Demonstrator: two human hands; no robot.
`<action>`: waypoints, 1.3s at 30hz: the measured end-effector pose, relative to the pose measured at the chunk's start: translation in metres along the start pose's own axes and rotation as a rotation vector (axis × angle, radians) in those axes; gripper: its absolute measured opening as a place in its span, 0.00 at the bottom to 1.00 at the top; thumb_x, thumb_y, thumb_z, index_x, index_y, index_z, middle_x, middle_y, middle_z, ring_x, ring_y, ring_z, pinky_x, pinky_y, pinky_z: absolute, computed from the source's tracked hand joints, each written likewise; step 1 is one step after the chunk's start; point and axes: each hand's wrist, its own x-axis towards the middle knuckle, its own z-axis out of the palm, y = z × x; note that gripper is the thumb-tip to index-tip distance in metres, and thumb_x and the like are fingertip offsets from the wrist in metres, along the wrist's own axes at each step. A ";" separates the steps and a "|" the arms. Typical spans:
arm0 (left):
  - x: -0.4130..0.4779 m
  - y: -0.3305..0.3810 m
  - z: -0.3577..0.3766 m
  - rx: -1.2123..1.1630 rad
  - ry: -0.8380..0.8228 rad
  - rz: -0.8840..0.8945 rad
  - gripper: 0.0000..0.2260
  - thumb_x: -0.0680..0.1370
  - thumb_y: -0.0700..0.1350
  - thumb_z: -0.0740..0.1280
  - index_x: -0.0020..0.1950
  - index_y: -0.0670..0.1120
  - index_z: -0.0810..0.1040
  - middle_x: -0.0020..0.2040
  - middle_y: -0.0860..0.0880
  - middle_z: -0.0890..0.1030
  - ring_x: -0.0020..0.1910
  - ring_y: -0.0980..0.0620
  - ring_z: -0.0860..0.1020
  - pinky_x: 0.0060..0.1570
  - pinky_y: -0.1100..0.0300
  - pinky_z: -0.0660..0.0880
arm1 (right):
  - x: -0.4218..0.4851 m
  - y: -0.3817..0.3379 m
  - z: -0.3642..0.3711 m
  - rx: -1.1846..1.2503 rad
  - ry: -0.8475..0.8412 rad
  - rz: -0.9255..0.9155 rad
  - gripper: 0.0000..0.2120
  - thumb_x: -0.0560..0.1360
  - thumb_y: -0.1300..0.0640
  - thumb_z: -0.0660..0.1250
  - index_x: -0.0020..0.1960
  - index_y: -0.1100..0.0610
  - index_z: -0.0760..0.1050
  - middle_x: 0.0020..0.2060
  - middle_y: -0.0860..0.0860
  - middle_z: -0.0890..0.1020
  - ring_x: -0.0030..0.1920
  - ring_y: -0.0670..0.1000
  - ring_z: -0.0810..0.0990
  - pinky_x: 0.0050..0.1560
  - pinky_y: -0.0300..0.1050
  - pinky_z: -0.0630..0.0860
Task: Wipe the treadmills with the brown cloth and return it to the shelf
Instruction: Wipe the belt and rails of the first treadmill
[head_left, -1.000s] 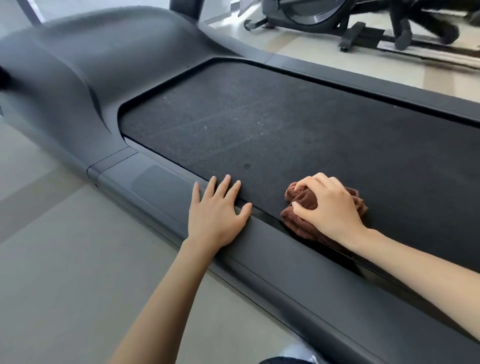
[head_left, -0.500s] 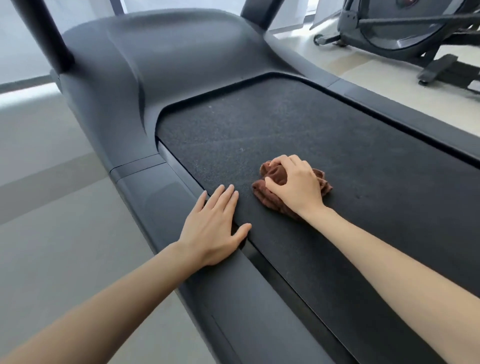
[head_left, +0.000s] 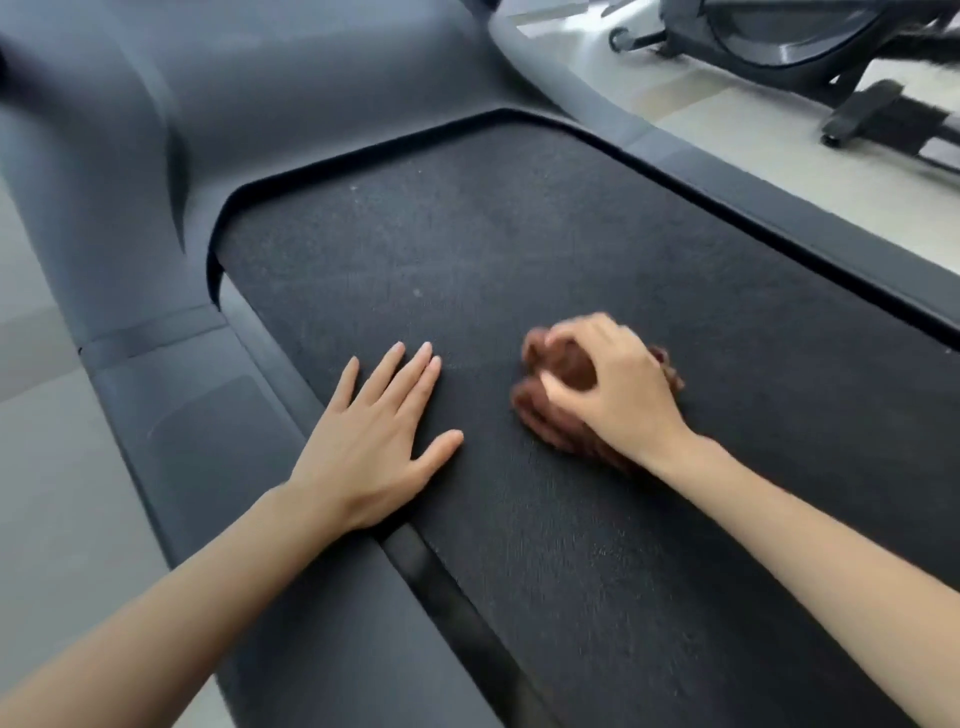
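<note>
Cloth (head_left: 563, 400), brown and bunched, sits on the treadmill belt (head_left: 597, 249) under your right hand (head_left: 618, 389), its fingers clamped on it. Your left hand (head_left: 374, 441) lies flat beside it, fingers spread apart, heel on the side rail (head_left: 218, 441).

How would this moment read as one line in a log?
step: wiping | right hand: grips brown cloth on treadmill belt | left hand: flat, braced on belt edge

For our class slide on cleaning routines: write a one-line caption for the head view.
Right hand presses a bunched brown cloth onto the treadmill belt; left hand lies flat beside it.
</note>
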 end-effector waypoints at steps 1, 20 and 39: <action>-0.001 0.000 0.000 0.001 0.003 -0.006 0.38 0.71 0.68 0.32 0.77 0.50 0.39 0.76 0.56 0.37 0.74 0.56 0.34 0.74 0.50 0.37 | -0.021 0.009 -0.011 0.002 -0.038 -0.039 0.15 0.71 0.46 0.68 0.55 0.49 0.75 0.52 0.44 0.76 0.51 0.49 0.74 0.54 0.46 0.71; 0.002 -0.036 -0.016 0.090 -0.080 0.101 0.33 0.70 0.70 0.30 0.73 0.59 0.31 0.73 0.63 0.33 0.72 0.60 0.32 0.73 0.54 0.34 | 0.064 -0.003 0.027 0.024 0.038 -0.066 0.15 0.70 0.47 0.68 0.55 0.52 0.75 0.50 0.50 0.77 0.49 0.54 0.74 0.52 0.46 0.69; 0.017 -0.125 -0.024 -0.063 -0.020 0.074 0.35 0.68 0.69 0.33 0.75 0.62 0.43 0.76 0.62 0.44 0.74 0.59 0.38 0.74 0.53 0.38 | 0.031 -0.099 0.065 -0.039 0.094 0.075 0.15 0.71 0.47 0.67 0.55 0.50 0.75 0.51 0.47 0.76 0.50 0.52 0.74 0.55 0.43 0.68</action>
